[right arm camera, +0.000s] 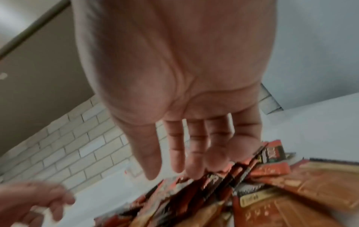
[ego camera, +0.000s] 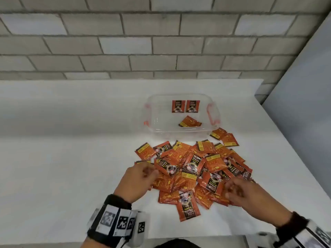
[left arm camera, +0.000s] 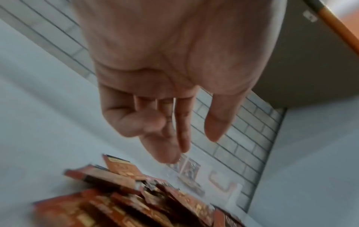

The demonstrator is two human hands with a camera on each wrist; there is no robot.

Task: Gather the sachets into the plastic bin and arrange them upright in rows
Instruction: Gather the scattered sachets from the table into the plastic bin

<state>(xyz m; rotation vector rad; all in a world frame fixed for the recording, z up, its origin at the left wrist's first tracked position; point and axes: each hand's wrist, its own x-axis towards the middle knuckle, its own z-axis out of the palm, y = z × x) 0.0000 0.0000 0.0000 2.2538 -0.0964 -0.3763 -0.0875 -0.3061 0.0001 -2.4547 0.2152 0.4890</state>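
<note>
A white table (ego camera: pixel 71 131) runs up to a grey brick wall (ego camera: pixel 125 42). On it, toward the far right, stands the clear plastic bin (ego camera: pixel 152 126) with orange handles. Two sachets stand upright side by side (ego camera: pixel 185 106) against its far wall, and a third sachet (ego camera: pixel 190 121) lies tilted on its floor.

Just in front of the bin sprawls the heap of sachets (ego camera: pixel 193 169), orange and black, overlapping at every angle, with a couple lying loose near the bin's right front corner.

The left hand (ego camera: pixel 138 181) reaches in from the near left, palm down, over the heap's left edge. In its wrist view the left hand (left arm camera: pixel 165 76) has slack, slightly bent fingers and nothing between them.

The right hand (ego camera: pixel 240 192) comes from the near right over the heap's right side. Seen from its wrist, the right hand (right arm camera: pixel 184 92) is spread, fingers almost straight, tips just at the topmost sachets, gripping none.
</note>
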